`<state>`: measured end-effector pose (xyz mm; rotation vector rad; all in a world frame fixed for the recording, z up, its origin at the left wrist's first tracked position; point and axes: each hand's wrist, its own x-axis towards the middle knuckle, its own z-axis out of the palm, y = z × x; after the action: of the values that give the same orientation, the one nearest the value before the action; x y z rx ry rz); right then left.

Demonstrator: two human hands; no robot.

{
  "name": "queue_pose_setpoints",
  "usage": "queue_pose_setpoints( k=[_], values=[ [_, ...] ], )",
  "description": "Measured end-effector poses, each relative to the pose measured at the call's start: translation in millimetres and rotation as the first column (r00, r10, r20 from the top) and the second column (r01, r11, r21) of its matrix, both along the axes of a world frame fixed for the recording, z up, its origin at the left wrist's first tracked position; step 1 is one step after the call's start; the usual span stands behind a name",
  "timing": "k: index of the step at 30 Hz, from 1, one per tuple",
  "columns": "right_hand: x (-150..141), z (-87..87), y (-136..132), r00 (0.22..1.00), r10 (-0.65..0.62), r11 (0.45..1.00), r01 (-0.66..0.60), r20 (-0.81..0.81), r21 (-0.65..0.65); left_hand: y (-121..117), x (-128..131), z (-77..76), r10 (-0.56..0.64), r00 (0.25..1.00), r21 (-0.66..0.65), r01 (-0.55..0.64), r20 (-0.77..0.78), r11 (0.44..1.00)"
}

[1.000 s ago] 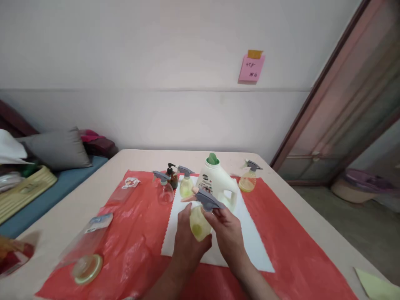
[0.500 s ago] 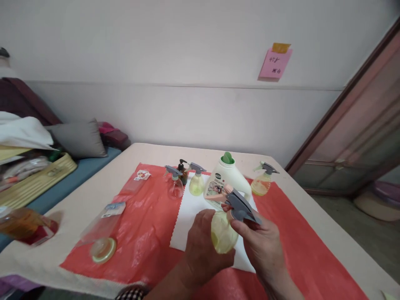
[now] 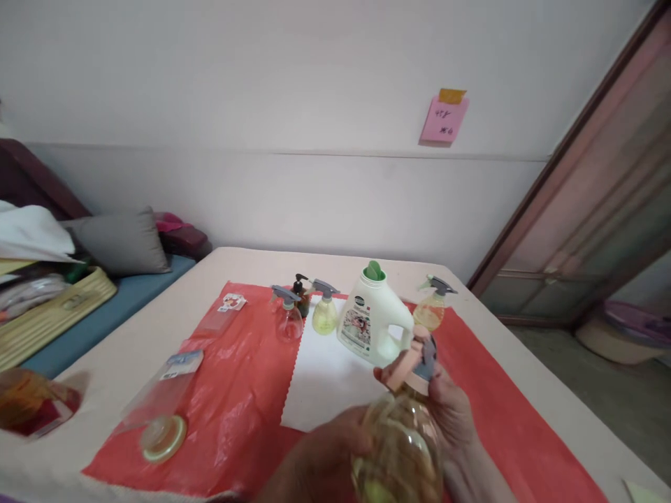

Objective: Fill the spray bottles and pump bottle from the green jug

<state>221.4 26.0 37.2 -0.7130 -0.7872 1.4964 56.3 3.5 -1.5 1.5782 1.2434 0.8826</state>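
A pale wall (image 3: pixel 262 195) rises behind a wide, light-topped counter (image 3: pixel 246 262). A shiny red sheet (image 3: pixel 246 370) covers much of the counter, with a smaller white sheet (image 3: pixel 319 391) lying on it. Toward the far side stands a big off-white jug (image 3: pixel 361 349) with a handle, upright, a green piece (image 3: pixel 373 270) in its mouth.

Nearest the viewer, and partly out of frame, is a see-through spray bottle (image 3: pixel 401 447) in two bare hands, in front of the jug. It is tilted, its peach and grey trigger head (image 3: pixel 416 363) pointing away. The step in hand appears to be handling this bottle up close; shifting or turning it would call for a steady, two-handed hold, since its rounded body could slip.

The left hand (image 3: pixel 330 447) has its grip partly closed, fingers against the side of the bottle's body. The right hand (image 3: pixel 453 412) has its grip curled around the bottle near the neck, just below and behind the trigger head. Blur hides exactly where some fingertips land.

Smaller bottles stand beyond: a clear sprayer (image 3: pixel 289 325), a dark pump bottle (image 3: pixel 302 304) and a yellow-green sprayer (image 3: pixel 325 318) left of the jug, and a yellowish sprayer (image 3: pixel 430 311) to its right.
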Motion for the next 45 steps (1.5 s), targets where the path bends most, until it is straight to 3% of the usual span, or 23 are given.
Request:
queue_pose_setpoints(
  k=[2,4,5,7,9,11,13,14,15,16,18,19,21,23,25,28,30,33,36,39,41,45],
  values=[
    [2,2.7,6,0.997,-0.067,0.998,0.067,0.047,0.006,5,-3,5.7,-0.069,0.964,-0.078,0.092,0.257,0.993],
    [-3,2.9,11,0.965,-0.23,0.973,0.227,0.126,0.034,9,-7,9.1,-0.006,0.874,-0.153,0.092,0.487,0.984],
    [-7,1.9,12,0.936,-0.31,0.951,0.307,0.168,0.047,10,-9,9.2,0.057,0.868,-0.157,0.025,0.493,0.987],
    [-19,-1.2,10,0.887,-0.395,0.918,0.39,0.238,0.071,11,-8,6.7,0.174,0.928,-0.056,-0.165,0.33,0.985],
    [-30,-2.8,3,0.883,-0.376,0.926,0.365,0.28,0.094,8,-5,4.0,0.274,0.95,0.101,-0.291,0.152,0.952],
    [-34,0.3,-4,0.895,-0.312,0.949,0.284,0.317,0.134,5,-2,4.8,0.306,0.949,0.168,-0.314,0.072,0.934],
    [-26,9.0,-8,0.905,-0.263,0.96,0.211,0.335,0.184,2,-3,9.6,0.162,0.985,0.073,-0.166,0.065,0.983],
    [-17,14.6,-8,0.914,-0.263,0.956,0.203,0.31,0.212,2,-6,12.4,0.013,0.995,-0.038,-0.01,0.095,0.999],
    [-5,20.1,-6,0.923,-0.286,0.944,0.225,0.257,0.241,2,-9,14.7,-0.151,0.974,-0.167,0.179,0.167,0.97],
    [9,24.6,-2,0.925,-0.333,0.924,0.281,0.181,0.261,3,-13,16.0,-0.278,0.921,-0.269,0.351,0.273,0.897],
    [44,26.6,11,0.883,-0.467,0.859,0.441,0.047,0.261,7,-19,14.7,-0.335,0.818,-0.346,0.518,0.468,0.783],
    [62,22.5,20,0.826,-0.561,0.811,0.537,0.048,0.231,10,-22,12.6,-0.29,0.8,-0.348,0.513,0.526,0.785],
    [94,2.6,39,0.672,-0.705,0.706,0.696,0.225,0.133,19,-26,7.6,-0.127,0.814,-0.319,0.359,0.567,0.877],
    [117,-29.4,54,0.608,-0.715,0.66,0.75,0.345,0.047,28,-30,4.4,0.044,0.832,-0.278,0.134,0.553,0.951],
    [128,-64.2,64,0.577,-0.672,0.642,0.767,0.464,-0.024,36,-33,3.9,0.19,0.831,-0.233,-0.075,0.522,0.969],
    [131,-100.2,70,0.508,-0.606,0.605,0.794,0.611,-0.059,44,-37,4.3,0.335,0.813,-0.227,-0.255,0.476,0.94],
    [130,-106.9,72,0.431,-0.602,0.566,0.824,0.672,-0.022,46,-40,2.6,0.39,0.81,-0.221,-0.323,0.438,0.92],
    [123,-96.8,72,0.303,-0.654,0.512,0.852,0.693,0.109,50,-45,-2.6,0.426,0.83,-0.17,-0.391,0.359,0.905],
    [95,-81.9,66,0.295,-0.691,0.569,0.785,0.661,0.245,54,-50,-6.9,0.455,0.819,-0.152,-0.429,0.35,0.89],
    [49,-79.0,58,0.423,-0.625,0.722,0.633,0.656,0.28,58,-54,-6.8,0.488,0.783,-0.191,-0.449,0.386,0.873],
    [19,-83.8,57,0.488,-0.568,0.789,0.553,0.663,0.268,58,-56,-4.6,0.501,0.767,-0.213,-0.454,0.402,0.865],
    [-9,-93.4,84,0.537,-0.536,0.823,0.506,0.651,0.26,54,-56,-1.6,0.498,0.747,-0.249,-0.431,0.441,0.867]
  ],
)
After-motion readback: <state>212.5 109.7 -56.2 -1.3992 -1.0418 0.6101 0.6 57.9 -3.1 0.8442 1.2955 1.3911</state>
